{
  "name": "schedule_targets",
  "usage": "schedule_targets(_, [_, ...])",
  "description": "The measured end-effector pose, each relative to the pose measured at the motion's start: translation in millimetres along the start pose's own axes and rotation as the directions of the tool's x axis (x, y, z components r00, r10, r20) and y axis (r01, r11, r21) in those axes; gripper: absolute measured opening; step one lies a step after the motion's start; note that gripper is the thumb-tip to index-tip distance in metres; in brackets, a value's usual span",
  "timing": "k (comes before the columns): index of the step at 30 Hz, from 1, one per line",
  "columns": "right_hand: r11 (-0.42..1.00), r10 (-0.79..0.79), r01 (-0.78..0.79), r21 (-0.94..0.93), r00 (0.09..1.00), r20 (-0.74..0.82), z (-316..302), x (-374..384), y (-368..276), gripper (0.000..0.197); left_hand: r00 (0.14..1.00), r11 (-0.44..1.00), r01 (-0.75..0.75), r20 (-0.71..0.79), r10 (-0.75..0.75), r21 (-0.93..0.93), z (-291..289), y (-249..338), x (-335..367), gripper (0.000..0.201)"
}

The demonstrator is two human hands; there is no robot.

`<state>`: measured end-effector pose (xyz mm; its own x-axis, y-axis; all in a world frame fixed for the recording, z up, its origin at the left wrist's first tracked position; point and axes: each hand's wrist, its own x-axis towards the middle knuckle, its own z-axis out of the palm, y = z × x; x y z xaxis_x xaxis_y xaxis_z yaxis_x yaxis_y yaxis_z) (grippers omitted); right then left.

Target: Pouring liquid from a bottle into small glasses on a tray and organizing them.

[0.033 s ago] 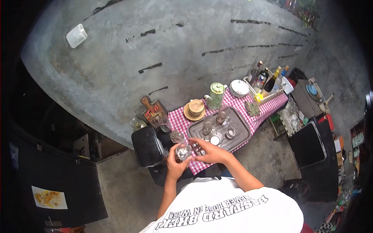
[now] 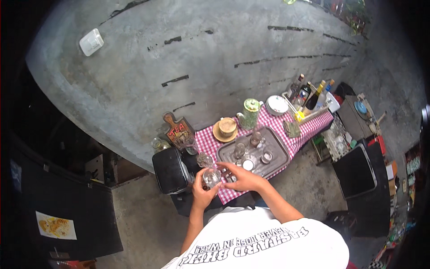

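Note:
My left hand [image 2: 203,193] is closed around a clear drinking glass [image 2: 211,178], held by the near left corner of the table. Beside it, my right hand [image 2: 245,179] curves with thumb and fingers apart, its tips close to the glass; whether they touch it I cannot tell. Small dark items [image 2: 230,176], too small to name, lie past the right fingers. Just beyond the hands stands another clear glass [image 2: 204,160]. To the right, a grey tray [image 2: 278,162] carries glass jars [image 2: 239,150] and a small white-topped round container [image 2: 247,165].
The table has a red-and-white checked cloth [image 2: 204,136]. A black bin-like box [image 2: 170,171] stands left, before a painted wooden board [image 2: 172,125]. Along the back are a cup on a saucer [image 2: 227,127], a green patterned pot [image 2: 250,114], stacked plates [image 2: 277,105] and a bottle crate [image 2: 309,114].

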<state>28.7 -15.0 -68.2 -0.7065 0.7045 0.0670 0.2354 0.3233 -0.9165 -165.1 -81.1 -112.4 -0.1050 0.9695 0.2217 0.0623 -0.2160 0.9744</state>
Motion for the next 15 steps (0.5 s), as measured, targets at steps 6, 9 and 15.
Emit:
schedule_targets(6, [0.999,-0.025,0.024,0.028,0.999,0.043,-17.7,-11.2,3.9,0.077,0.996,0.996,0.051,-0.065,-0.055,-0.067,29.7,3.6,-2.5,0.061])
schedule_targets(9, [0.998,-0.055,0.054,0.040,0.998,0.030,-33.8,-23.4,13.2,0.078,0.997,0.999,0.044,-0.059,-0.046,-0.028,49.6,1.6,-1.8,0.063])
schedule_targets(15, [0.995,-0.029,0.025,0.100,0.999,0.042,-70.8,-43.9,26.4,0.078,0.993,0.997,0.075,-0.092,-0.078,-0.034,94.8,12.8,4.4,0.063])
